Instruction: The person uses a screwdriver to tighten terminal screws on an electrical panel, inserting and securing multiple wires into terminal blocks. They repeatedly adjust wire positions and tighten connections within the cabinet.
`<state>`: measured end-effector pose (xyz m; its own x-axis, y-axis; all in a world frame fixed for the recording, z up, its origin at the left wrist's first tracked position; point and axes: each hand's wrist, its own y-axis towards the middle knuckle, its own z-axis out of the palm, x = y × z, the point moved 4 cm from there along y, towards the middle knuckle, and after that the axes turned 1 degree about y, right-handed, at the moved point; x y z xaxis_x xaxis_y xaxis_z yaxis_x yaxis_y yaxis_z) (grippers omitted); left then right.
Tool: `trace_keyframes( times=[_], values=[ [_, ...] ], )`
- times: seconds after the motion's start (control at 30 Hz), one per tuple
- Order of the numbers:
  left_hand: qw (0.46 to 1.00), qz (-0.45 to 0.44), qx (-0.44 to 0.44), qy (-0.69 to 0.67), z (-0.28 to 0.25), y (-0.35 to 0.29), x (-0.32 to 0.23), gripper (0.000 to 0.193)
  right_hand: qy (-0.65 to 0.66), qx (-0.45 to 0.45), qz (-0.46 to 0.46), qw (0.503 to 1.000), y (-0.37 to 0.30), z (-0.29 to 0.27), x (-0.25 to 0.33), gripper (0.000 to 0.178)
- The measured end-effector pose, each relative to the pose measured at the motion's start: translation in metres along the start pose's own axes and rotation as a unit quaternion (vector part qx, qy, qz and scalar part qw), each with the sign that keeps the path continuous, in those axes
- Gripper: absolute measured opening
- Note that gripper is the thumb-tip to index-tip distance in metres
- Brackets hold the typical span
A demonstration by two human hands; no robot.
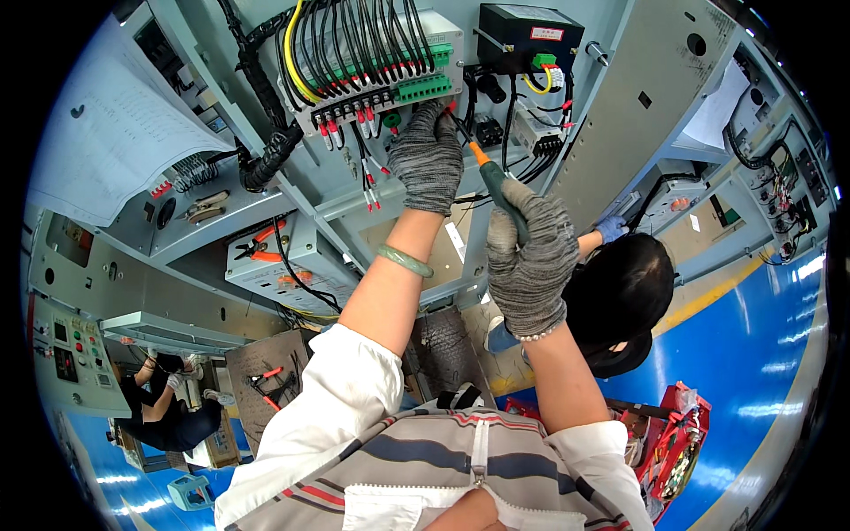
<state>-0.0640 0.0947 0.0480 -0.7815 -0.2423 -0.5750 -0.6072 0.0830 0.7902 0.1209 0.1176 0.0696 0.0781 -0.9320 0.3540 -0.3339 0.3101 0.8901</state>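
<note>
My right hand (534, 252), in a grey knit glove, is wrapped round the green and orange handle of a screwdriver (496, 184). Its dark shaft slants up and left, the tip close to my left fingertips. My left hand (427, 164), gloved alike, is closed just below a green terminal block (423, 87) on a pale wiring module (354, 75). A small red piece (452, 106) shows at those fingertips; what they pinch is hidden. Black wires with red ends fan over the module, and several loose wire ends (371, 202) hang left of my left hand.
A black box (529, 37) is mounted right of the module. Papers (119, 133) hang at the left above orange-handled pliers (261, 245). A person (620, 296) works close on my right; another (173, 407) sits lower left. A red toolbox (677, 447) stands on the blue floor.
</note>
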Motion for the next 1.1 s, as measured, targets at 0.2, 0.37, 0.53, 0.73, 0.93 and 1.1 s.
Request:
trace_keyframes(
  times=[0.2, 0.37, 0.53, 0.73, 0.93, 1.1],
  values=[
    [0.997, -0.067, 0.027, -0.038, 0.003, -0.002, 0.003, 0.022, 0.097, -0.015, 0.128, 0.987, 0.001, -0.002, -0.001, 0.031],
    [0.999, -0.048, 0.004, -0.003, 0.000, -0.004, 0.004, 0.020, -0.031, 0.210, 0.037, 0.976, 0.026, -0.013, 0.005, 0.034],
    [0.999, -0.039, -0.011, -0.003, 0.003, -0.002, 0.006, 0.020, 0.178, 0.313, 0.123, 0.925, 0.037, -0.006, -0.003, 0.033],
    [1.000, -0.029, -0.007, 0.003, 0.004, -0.002, 0.004, 0.021, 0.405, 0.161, 0.368, 0.821, 0.008, 0.012, -0.020, 0.025],
    [0.999, -0.040, 0.011, -0.015, 0.000, -0.001, -0.001, 0.023, 0.563, 0.098, 0.517, 0.637, -0.005, 0.023, -0.015, 0.030],
    [0.998, -0.038, -0.005, -0.044, 0.004, -0.002, 0.006, 0.022, 0.636, 0.078, 0.533, 0.553, -0.010, 0.027, -0.015, 0.031]
  ],
)
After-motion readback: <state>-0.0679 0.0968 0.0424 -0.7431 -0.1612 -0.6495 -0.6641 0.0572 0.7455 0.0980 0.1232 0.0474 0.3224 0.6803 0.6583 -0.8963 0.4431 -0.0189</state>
